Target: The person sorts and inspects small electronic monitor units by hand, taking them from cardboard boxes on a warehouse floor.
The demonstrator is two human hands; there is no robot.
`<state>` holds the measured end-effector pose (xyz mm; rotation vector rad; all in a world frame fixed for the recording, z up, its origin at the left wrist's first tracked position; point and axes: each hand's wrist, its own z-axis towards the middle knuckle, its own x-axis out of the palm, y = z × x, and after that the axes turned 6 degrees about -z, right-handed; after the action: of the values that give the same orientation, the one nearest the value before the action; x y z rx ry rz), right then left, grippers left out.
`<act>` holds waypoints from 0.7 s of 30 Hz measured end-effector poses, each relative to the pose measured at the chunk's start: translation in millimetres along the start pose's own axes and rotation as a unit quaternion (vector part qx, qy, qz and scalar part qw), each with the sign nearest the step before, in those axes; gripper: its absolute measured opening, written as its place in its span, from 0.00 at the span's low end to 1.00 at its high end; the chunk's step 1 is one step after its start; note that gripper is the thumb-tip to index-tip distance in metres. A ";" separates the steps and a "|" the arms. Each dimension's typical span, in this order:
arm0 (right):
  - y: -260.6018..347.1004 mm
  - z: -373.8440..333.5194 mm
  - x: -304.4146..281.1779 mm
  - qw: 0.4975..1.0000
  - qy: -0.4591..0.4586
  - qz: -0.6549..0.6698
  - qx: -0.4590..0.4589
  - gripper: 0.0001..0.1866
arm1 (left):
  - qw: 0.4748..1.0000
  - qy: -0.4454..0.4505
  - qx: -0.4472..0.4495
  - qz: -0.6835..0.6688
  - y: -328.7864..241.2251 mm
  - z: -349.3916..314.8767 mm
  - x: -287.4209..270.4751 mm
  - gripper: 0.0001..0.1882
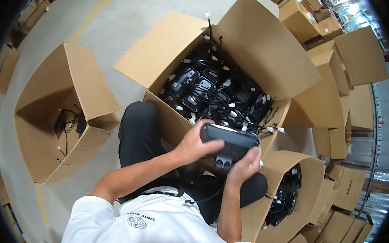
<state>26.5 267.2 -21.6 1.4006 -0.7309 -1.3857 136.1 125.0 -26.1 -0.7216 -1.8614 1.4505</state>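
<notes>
Between both hands, over my lap, I hold a black plastic device (233, 142) with a rounded rectangular body and a grey two-holed fitting on its near edge. A thin black cable hangs below it. My left hand (197, 145) grips its left end, thumb across the face. At the opposite end, my right hand (245, 165) closes around the lower right corner. Just beyond the hands stands an open cardboard box (170, 112) filled with similar black devices (204, 87), their cables and white connectors tangled on top.
An open carton (33, 143) on the left holds a few black units with cables. To the right, another carton (307, 208) contains more black cabled parts. Stacked cardboard boxes (360, 107) line the right side. A yellow line (92, 15) crosses the grey floor.
</notes>
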 end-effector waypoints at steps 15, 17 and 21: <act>87.2 66.5 -52.8 0.932 0.272 0.195 0.141 0.32 | 0.716 0.191 0.622 0.255 -99.0 53.9 -12.8 0.12; 87.2 88.1 -57.3 0.900 0.319 0.232 0.187 0.29 | 0.670 0.196 0.666 0.263 -103.7 68.9 -12.1 0.11; 88.0 113.1 -40.3 0.893 0.357 0.216 0.171 0.26 | 0.667 0.163 0.664 0.295 -107.5 109.5 -18.5 0.14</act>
<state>-69.5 249.7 90.8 1.7324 -0.7370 -0.3410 59.9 19.5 57.2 -0.6845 0.0743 2.3136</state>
